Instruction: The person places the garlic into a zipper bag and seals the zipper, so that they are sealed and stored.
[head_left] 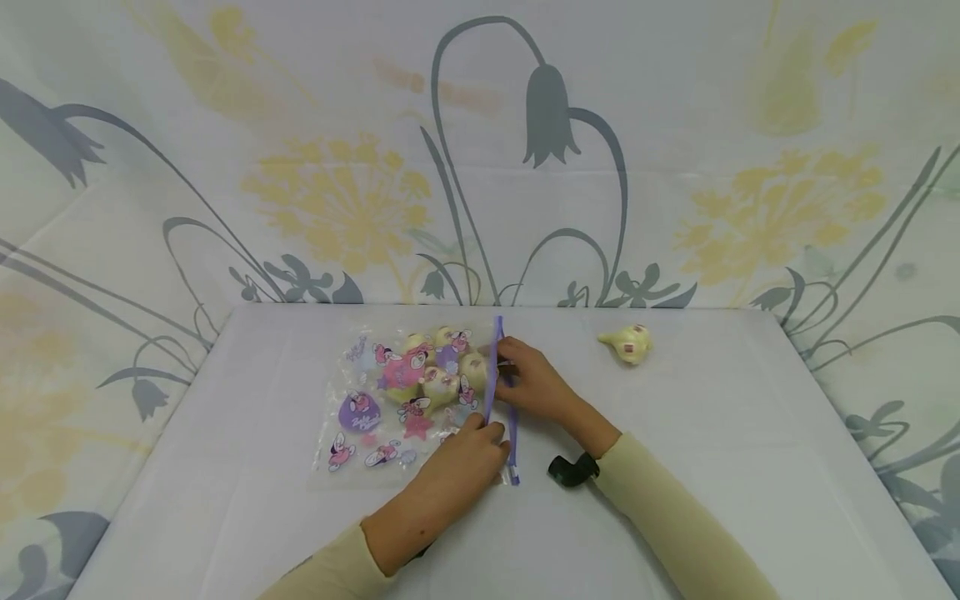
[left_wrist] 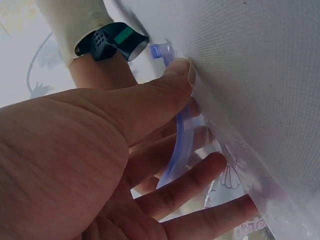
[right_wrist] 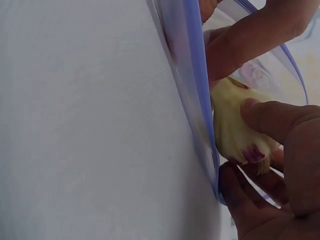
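A clear zip bag [head_left: 345, 454] with pink and purple cartoon prints lies on the table, several garlic bulbs [head_left: 440, 387] showing through it. Its purple zip edge [head_left: 491, 375] faces right and stands parted. My left hand [head_left: 461, 458] holds the near part of that mouth, thumb on one side of the plastic and fingers on the other. At the opening, my right hand [head_left: 536, 383] grips a garlic bulb [right_wrist: 237, 127] with purple marks, thumb on top and fingers beneath. This bulb is hidden by the hand in the head view.
One more garlic bulb [head_left: 630, 343] lies on the white table [head_left: 712, 400], right of the bag near the back. A dark wrist camera [head_left: 573, 471] sits on the right wrist. Behind the table hangs a flower-patterned cloth [head_left: 487, 208].
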